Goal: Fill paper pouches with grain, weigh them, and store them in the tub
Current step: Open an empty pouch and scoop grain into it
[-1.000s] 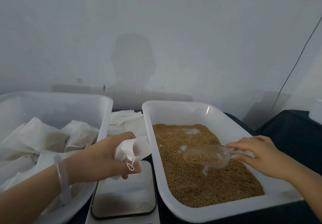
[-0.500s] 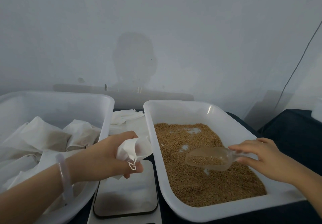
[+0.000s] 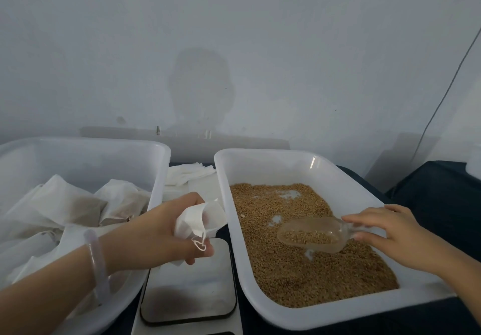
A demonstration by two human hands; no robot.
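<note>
My left hand (image 3: 158, 233) grips a white paper pouch (image 3: 200, 220) with its mouth held open, above the scale (image 3: 190, 282) and just left of the grain tub. My right hand (image 3: 390, 233) pinches the handle of a clear plastic scoop (image 3: 312, 233) that holds some grain and hovers just over the brown grain (image 3: 299, 261) in the white right tub (image 3: 346, 186). The scoop's mouth points left toward the pouch. The white left tub (image 3: 86, 160) holds several filled paper pouches (image 3: 86, 207).
A stack of flat white pouches (image 3: 187, 175) lies between the two tubs, behind the scale. The tubs stand on a dark table (image 3: 437, 194) against a pale wall. A thin cable (image 3: 447, 87) runs down the wall at the right.
The scoop with grain has risen slightly out of the grain and edged left. My left hand with the pouch has barely moved.
</note>
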